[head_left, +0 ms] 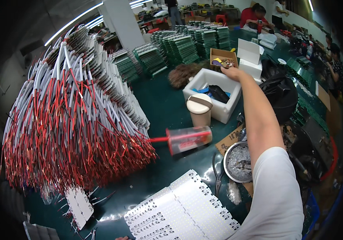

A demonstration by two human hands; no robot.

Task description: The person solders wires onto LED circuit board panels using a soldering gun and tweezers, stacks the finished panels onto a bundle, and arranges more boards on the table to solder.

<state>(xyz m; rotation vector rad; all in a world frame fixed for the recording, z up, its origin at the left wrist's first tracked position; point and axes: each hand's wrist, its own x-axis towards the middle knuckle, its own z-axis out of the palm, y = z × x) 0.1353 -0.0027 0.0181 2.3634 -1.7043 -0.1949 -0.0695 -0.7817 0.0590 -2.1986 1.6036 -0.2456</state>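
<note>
My right arm stretches far forward over the table. At its end my right hand (232, 73) has its fingers closed at the near edge of a small brown cardboard box (229, 53); what they pinch is hidden. Small parts and a purple-and-yellow piece lie in that box. Only a sliver of my left hand (122, 238) shows at the lower edge, its fingers mostly cut off. Beside it lies a white LED circuit board panel (187, 208) with rows of small black marks. A big heap of red, grey and dark wires (75, 132) hangs from stacked white boards at the left.
A white foam box (215, 108) holds blue and black things. Near it are a beige lidded cup (199, 110), a tipped clear plastic cup (189, 139), pliers (217, 174) and a round tub (237, 162) of small parts. Green board stacks (181, 48) stand behind; people work farther off.
</note>
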